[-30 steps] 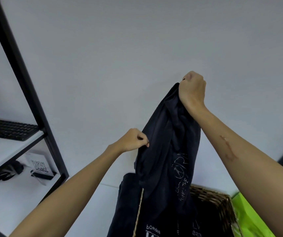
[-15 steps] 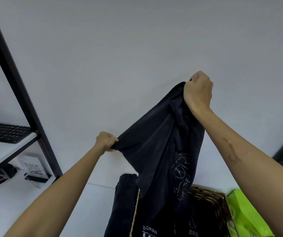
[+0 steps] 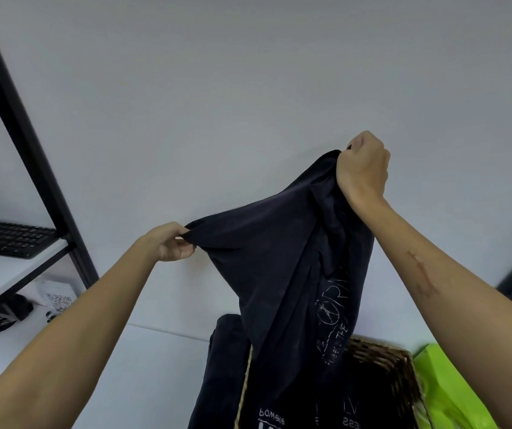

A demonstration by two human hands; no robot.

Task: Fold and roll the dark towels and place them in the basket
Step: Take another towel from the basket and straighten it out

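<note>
A dark towel point(image 3: 282, 274) hangs in the air in front of a pale wall, held up by both hands. Its top edge runs on a slant, from the left hand point(image 3: 171, 243) at about 9 o'clock of the cloth up to the right hand point(image 3: 363, 171) at about 1 o'clock. From that edge the towel's long axis drops nearly straight down toward 6 o'clock, and its lower part reaches the wicker basket point(image 3: 403, 382) at the bottom of the view.

The left hand pinches the towel's left corner between thumb and curled fingers, with the cloth pulled taut to the right of the grip. The right hand is a closed fist bunched around the upper right corner; the fabric gathers in folds just below and left of it. White printed lettering shows on the towel's right half.

More dark cloth point(image 3: 223, 366) drapes over the basket's left rim. A bright green bag point(image 3: 453, 394) sits at the basket's 3 o'clock. At far left, a black-framed shelf point(image 3: 31, 144) carries a keyboard point(image 3: 6, 236).
</note>
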